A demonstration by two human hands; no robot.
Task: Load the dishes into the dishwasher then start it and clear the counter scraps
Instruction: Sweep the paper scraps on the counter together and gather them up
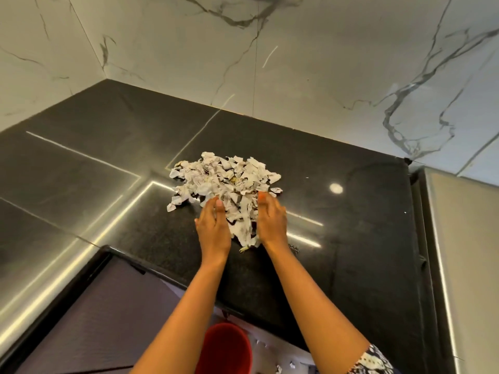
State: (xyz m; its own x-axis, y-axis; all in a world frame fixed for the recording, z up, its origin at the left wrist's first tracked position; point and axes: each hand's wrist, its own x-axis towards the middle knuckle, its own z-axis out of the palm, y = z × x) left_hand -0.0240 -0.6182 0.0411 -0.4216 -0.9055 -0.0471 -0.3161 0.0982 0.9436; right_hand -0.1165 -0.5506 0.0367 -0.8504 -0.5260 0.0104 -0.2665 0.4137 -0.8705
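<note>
Scraps (226, 182) of torn white paper, mixed with a few darker bits, are heaped on the black polished counter (337, 238), near the middle of it and well clear of the back wall. The heap is stretched from the far left toward the near edge, so that its long axis is run roughly diagonally toward the person, and its narrow near end is caught between the two hands. The left hand (214, 228) is laid against the left flank of that near end, fingers extended and close together, palm turned inward. The right hand (271, 221) is set opposite it in the same way. Both are opened flat and pressed against the paper rather than closed around any piece. A few loose pieces are left lying to the left of the heap, just beside it.

Behind and to the left, marbled wall panels (297, 63) are met by the counter in a corner. A steel appliance side (464, 252) is seen at the right, beside the counter's end. Below the near edge, a red bucket (225, 349) is placed on the floor, with stray paper bits near it.
</note>
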